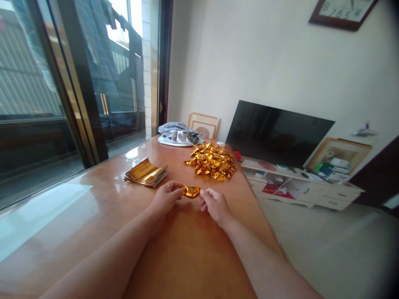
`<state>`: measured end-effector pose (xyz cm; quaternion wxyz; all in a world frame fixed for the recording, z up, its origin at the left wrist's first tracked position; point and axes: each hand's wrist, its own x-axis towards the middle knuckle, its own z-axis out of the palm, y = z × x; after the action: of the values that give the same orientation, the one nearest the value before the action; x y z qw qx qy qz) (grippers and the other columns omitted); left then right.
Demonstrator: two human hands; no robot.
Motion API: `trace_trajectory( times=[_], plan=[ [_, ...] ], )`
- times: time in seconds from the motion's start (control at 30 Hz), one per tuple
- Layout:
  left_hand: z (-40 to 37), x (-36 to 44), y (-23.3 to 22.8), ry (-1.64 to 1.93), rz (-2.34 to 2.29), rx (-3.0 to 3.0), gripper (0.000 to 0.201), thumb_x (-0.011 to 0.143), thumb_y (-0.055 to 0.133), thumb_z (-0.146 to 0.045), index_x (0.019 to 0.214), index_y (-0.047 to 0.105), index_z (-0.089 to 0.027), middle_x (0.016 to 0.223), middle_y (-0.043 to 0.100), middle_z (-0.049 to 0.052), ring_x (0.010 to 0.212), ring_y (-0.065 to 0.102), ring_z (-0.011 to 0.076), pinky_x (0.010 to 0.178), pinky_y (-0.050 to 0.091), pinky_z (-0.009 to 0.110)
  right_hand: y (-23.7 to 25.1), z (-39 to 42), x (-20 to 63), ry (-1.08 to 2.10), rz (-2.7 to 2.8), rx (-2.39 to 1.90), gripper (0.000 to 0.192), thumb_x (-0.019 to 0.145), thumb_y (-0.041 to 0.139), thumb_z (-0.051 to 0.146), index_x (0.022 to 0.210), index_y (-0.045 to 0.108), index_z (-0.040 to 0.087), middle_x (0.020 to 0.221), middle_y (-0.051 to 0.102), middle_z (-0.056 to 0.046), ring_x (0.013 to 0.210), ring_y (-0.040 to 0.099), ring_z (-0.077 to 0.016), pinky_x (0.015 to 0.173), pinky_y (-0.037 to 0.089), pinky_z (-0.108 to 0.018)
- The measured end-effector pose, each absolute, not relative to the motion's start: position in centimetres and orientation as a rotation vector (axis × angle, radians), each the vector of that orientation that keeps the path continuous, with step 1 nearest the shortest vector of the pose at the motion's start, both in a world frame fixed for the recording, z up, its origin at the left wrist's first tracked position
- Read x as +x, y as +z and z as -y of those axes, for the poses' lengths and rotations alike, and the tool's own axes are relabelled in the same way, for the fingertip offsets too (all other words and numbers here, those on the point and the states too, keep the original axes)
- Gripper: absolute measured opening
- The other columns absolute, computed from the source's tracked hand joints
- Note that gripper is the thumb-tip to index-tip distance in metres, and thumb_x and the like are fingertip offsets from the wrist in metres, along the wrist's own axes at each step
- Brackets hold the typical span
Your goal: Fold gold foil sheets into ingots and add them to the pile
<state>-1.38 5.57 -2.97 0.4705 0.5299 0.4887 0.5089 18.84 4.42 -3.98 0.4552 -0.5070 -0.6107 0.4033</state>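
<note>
Left hand (164, 196) and right hand (213, 204) each pinch one end of a folded gold foil piece (191, 191), just short of the gold foil pile (212, 160) on the desk (187, 249).

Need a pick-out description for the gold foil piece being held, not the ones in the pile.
Start at the long wooden table beside the glass door. Near its middle, in front of the heap of folded gold pieces and right of the flat foil stack, the left hand and right hand pinch one folded gold piece between them. It alone is off the heap and in a grip.
</note>
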Motion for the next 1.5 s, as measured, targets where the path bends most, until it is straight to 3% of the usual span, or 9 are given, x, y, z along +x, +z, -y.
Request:
trace_trajectory(
  times=[0.17,0.27,0.4,0.6,1.0,1.2,1.3,1.5],
  plan=[
    [-5.7,-1.5,-3.1,1.272,-1.173,1.249,0.021,0.071,0.069,-0.030,0.086,0.065,-0.016,0.080,0.068,0.002,0.063,0.055,0.0133,0.062,0.041,0.027,-4.1,-4.2,18.8,0.986,1.514,-1.178,0.029,0.094,0.057,0.046,0.084,0.061,0.019,0.073,0.068,-0.001,0.059,0.063,-0.0156,0.056,0.048,-0.025],
    [-5.7,-1.6,-3.1,1.269,-1.165,1.228,0.019,0.070,0.068,-0.027,0.085,0.064,-0.016,0.079,0.068,0.002,0.063,0.055,0.0129,0.061,0.040,0.027,-4.2,-3.9,18.7,0.939,1.513,-1.114,0.021,0.091,0.061,0.037,0.102,0.062,0.020,0.077,0.067,0.000,0.068,0.064,-0.0175,0.060,0.051,-0.027],
    [-5.5,-1.6,-3.0,1.253,-1.152,1.203,0.019,0.073,0.070,-0.028,0.086,0.064,-0.016,0.078,0.069,0.003,0.064,0.056,0.0135,0.063,0.041,0.027,-4.2,-3.6,18.6,0.848,1.627,-1.093,0.036,0.089,0.063,0.031,0.124,0.060,0.021,0.080,0.064,0.002,0.066,0.058,-0.0154,0.061,0.047,-0.026],
    [-5.2,-1.6,-2.9,1.199,-1.095,1.178,0.023,0.074,0.071,-0.030,0.091,0.067,-0.016,0.085,0.073,0.006,0.068,0.058,0.0140,0.065,0.043,0.027,-4.2,-3.5,18.5,0.977,1.704,-1.146,0.028,0.090,0.063,0.038,0.108,0.072,0.017,0.072,0.059,0.002,0.061,0.050,-0.0133,0.056,0.040,-0.025],
    [-5.4,-1.6,-3.5,1.171,-1.006,1.209,0.038,0.084,0.066,-0.050,0.090,0.073,-0.013,0.080,0.072,0.008,0.067,0.061,0.0156,0.067,0.045,0.029,-4.0,-3.2,18.2,1.213,1.520,-1.170,0.033,0.091,0.063,0.049,0.083,0.064,0.017,0.068,0.065,0.001,0.050,0.049,-0.0095,0.049,0.035,-0.022],
    [-5.6,-1.6,-3.3,1.252,-1.071,1.336,0.029,0.082,0.066,-0.042,0.092,0.073,-0.016,0.087,0.076,0.008,0.075,0.066,0.0198,0.071,0.047,0.030,-4.1,-3.5,18.1,1.166,1.486,-1.208,0.026,0.087,0.064,0.044,0.093,0.064,0.019,0.068,0.064,0.003,0.049,0.051,-0.0104,0.049,0.037,-0.022],
    [-5.9,-1.8,-3.5,1.313,-1.191,1.588,0.024,0.086,0.061,-0.036,0.094,0.073,-0.018,0.091,0.077,0.008,0.081,0.067,0.0231,0.074,0.048,0.033,-4.1,-3.7,18.2,1.079,1.426,-1.229,0.022,0.086,0.064,0.041,0.088,0.061,0.019,0.068,0.063,0.004,0.051,0.052,-0.0108,0.051,0.040,-0.022],
    [-6.3,-1.9,-3.8,1.376,-1.254,1.856,0.018,0.088,0.058,-0.028,0.093,0.074,-0.022,0.091,0.074,0.007,0.087,0.066,0.0254,0.079,0.043,0.033,-4.0,-4.0,18.5,0.984,1.403,-1.238,0.034,0.090,0.062,0.053,0.081,0.055,0.021,0.065,0.060,0.004,0.051,0.050,-0.0110,0.051,0.039,-0.023]
  ],
)
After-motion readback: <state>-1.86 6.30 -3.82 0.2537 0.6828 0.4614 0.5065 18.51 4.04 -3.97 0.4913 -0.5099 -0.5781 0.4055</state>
